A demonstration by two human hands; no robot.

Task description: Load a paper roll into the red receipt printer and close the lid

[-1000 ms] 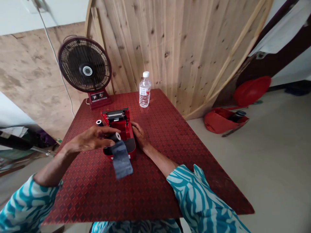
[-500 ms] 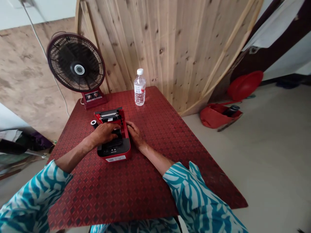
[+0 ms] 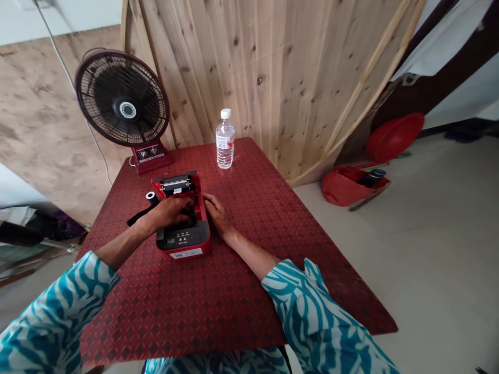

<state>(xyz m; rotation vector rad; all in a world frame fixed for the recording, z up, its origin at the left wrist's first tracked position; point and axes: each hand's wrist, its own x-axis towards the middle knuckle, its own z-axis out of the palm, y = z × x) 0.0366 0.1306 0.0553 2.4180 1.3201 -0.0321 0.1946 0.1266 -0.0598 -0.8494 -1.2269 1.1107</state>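
A red and black label printer (image 3: 185, 241) stands on the table with its lid raised toward the back. My left hand (image 3: 173, 212) reaches into the open printer from the left, its fingers curled down on a black ribbon roll, mostly hidden by the hand. A strip of black ribbon (image 3: 136, 217) sticks out to the left beside my wrist. Against the printer's right wall, my right hand (image 3: 219, 215) grips the side with bent fingers. Another black roll with a white core end (image 3: 150, 196) is at the printer's left, behind my left wrist.
A dark red fan (image 3: 127, 109) stands at the table's back left corner. Near the back edge is a clear plastic bottle (image 3: 225, 140). The patterned red table (image 3: 241, 296) ends before a wooden panel (image 3: 273, 78). On the floor at right sits a red bag (image 3: 343, 188).
Black ribbon that lay across the printer's front cover is off it, and its indicator icons show. A black strip now extends left past my wrist. My right hand stays put.
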